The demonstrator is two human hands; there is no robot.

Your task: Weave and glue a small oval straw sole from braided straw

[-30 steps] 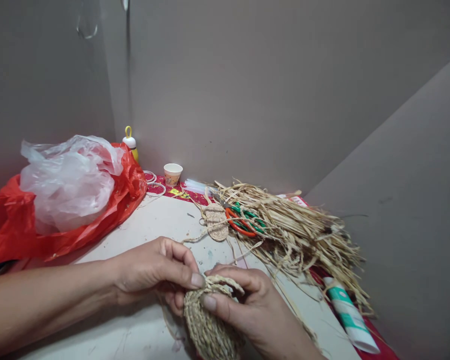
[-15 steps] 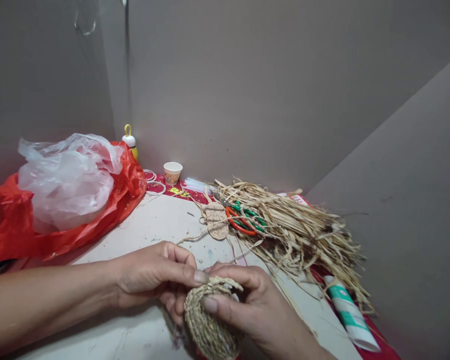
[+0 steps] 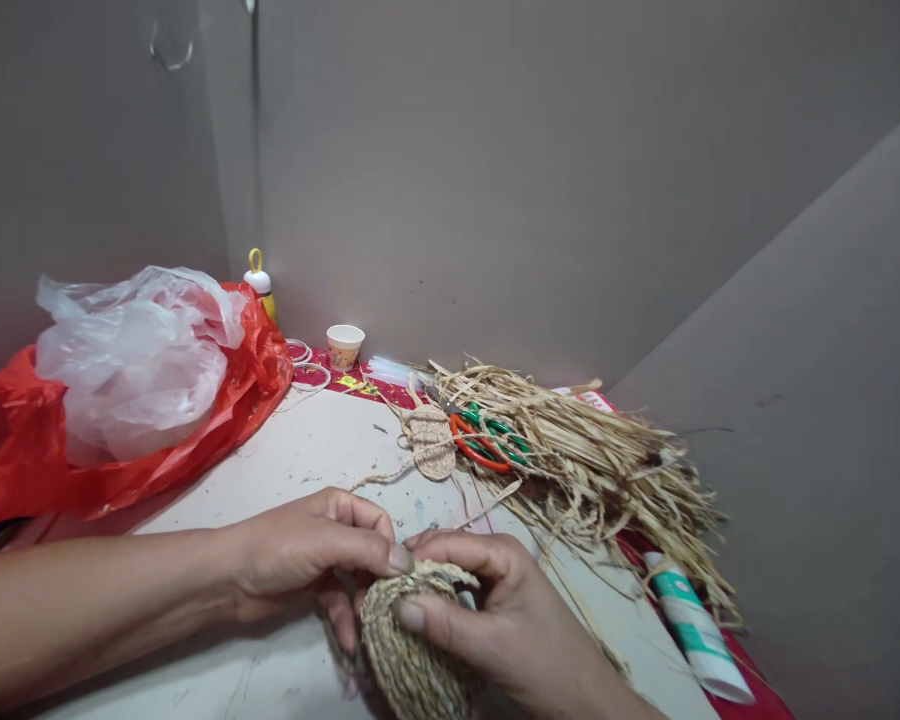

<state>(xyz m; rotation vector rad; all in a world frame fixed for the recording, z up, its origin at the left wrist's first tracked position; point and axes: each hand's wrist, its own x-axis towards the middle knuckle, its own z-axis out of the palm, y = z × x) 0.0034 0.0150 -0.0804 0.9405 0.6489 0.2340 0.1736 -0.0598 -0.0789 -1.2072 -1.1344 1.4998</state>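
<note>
A small woven straw piece point(image 3: 409, 655), rounded and made of braided rows, is held between both hands near the bottom of the view. My left hand point(image 3: 330, 550) pinches its upper left edge between thumb and fingers. My right hand point(image 3: 499, 610) grips it from the right, with the thumb pressed on the near side and the fingers behind the rim. A pale strand end sticks out along the top edge. The fingertips behind the piece are hidden, and its lower part runs toward the frame's bottom edge.
A straw bundle point(image 3: 570, 450) lies at right, with green and orange-handled scissors point(image 3: 487, 445) and a flat woven piece point(image 3: 430, 443) beside it. A paper cup point(image 3: 345, 347) stands at the back. Plastic bags point(image 3: 142, 370) fill the left; a green-white roll point(image 3: 697, 630) lies right.
The woven piece and my right hand have shifted slightly left and down. My left hand keeps its pinch on the edge almost unmoved.
</note>
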